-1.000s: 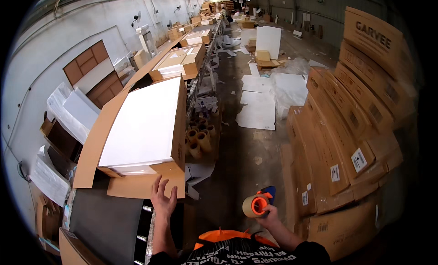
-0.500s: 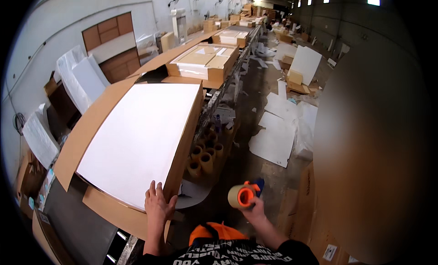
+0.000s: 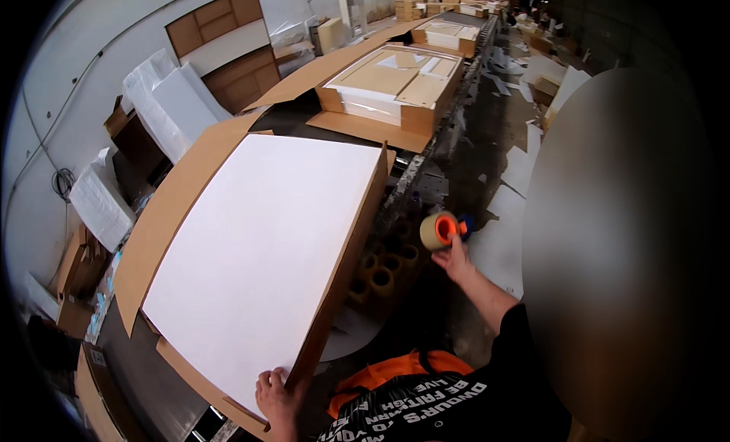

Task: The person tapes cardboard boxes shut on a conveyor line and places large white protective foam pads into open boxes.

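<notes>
Left hand [image 3: 275,398], lower centre of frame: fingers close together, bent, resting on the near right corner of a large flat white rectangular panel [image 3: 258,252]. Cannot tell whether it pinches the edge or only lies there. Right hand [image 3: 458,261], right of centre, well apart from the left: closed around a handheld tape dispenser [image 3: 443,230] with bright orange hub, dark blue end part and wide tan roll. Dispenser in the air, to the right of the panel.

Panel fills centre-left of frame, lying flat in an open brown cardboard carton [image 3: 342,281]. Carton wall runs along the panel's right edge. Long brown cardboard flap [image 3: 171,206] spread along the left; shorter brown flap [image 3: 207,390] juts out under the near edge. Carton on a black conveyor belt [image 3: 152,366], visible lower left.

Right of carton, lower down: cluster of hollow tan rolls [image 3: 382,278], in shadow. Upper centre: second open brown carton [image 3: 418,121] with beige and white boards inside. Left: plastic-wrapped white slabs [image 3: 156,100], leaning. Right of centre: torn white sheets [image 3: 498,229] on floor. Bottom centre: orange cloth [image 3: 395,366] beside black shirt [image 3: 449,400]. Far right: blurred, unreadable.
</notes>
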`<state>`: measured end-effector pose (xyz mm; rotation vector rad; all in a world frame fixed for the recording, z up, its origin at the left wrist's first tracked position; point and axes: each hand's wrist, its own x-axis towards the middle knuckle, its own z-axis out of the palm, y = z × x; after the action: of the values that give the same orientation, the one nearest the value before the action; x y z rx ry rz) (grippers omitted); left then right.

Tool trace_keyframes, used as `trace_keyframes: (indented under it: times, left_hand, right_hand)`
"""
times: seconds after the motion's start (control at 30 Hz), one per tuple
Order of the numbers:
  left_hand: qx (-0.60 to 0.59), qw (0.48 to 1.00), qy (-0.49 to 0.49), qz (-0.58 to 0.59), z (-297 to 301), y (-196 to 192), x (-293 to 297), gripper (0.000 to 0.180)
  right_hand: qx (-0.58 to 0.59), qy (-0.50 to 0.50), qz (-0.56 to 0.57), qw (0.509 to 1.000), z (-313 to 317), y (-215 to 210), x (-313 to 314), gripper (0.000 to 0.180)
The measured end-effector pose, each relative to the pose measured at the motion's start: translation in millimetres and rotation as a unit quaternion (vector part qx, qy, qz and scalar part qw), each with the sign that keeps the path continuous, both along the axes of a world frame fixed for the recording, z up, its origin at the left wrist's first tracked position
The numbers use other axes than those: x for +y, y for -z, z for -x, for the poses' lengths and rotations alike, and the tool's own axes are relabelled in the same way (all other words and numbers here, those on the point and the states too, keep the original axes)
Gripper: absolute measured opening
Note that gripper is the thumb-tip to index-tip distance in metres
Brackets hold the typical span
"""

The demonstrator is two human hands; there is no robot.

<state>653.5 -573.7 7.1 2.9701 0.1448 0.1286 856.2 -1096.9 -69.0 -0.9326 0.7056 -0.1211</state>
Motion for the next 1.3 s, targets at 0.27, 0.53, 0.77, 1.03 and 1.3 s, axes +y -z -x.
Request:
trace_keyframes:
  times: [0.27,0.53,0.77,1.03,1.3]
  left_hand:
    - [-0.066,0.984,-0.159,-0.042,-32.8,-43.0,-111.8,0.04]
    - [-0.179,0.931,-0.307,-0.083,-59.2,5.5,-121.9,0.044]
    - [-0.168,0.915,-0.239,-0.278,-34.5,27.4,-82.2,0.042]
    - [-0.208,0.923,-0.17,-0.275,-25.5,59.0,-45.9,0.029]
    - [-0.206,0.946,-0.202,-0.15,58.4,78.9,66.6,0.029]
  right_hand:
    - [0.031,-0.075,0.392,0.916,-325.2,12.5,-100.6,0.054]
    - [0.06,-0.116,0.656,0.743,-504.1,52.7,-159.2,0.06]
    - [-0.218,-0.442,0.259,0.83,-467.8,-14.9,-21.7,0.077]
    - [0.017,-0.594,-0.062,0.802,-412.2,-44.7,12.7,0.063]
    - [-0.029,-0.552,-0.068,0.831,-297.0,-48.8,27.6,0.064]
